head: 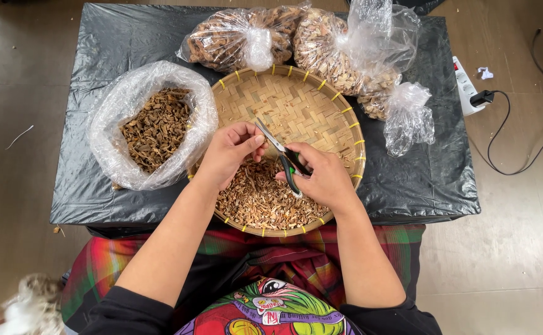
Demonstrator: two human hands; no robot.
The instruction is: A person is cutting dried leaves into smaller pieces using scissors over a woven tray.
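My right hand (325, 177) grips green-handled scissors (277, 151), their blades pointing up and left over a round woven bamboo tray (296, 99). My left hand (229, 152) pinches a small brown piece right at the blade tips. A heap of cut brown chips (259, 201) lies in the near half of the tray, under both hands. An open clear plastic bag of dark dried pieces (156, 127) sits just left of the tray.
Two tied plastic bags of brown dried pieces (240, 37) (336, 53) lie behind the tray on a black plastic-covered table (420, 180). A white power strip (465, 84) and black cable (520, 142) lie on the floor at right. A furry animal (32, 304) is at bottom left.
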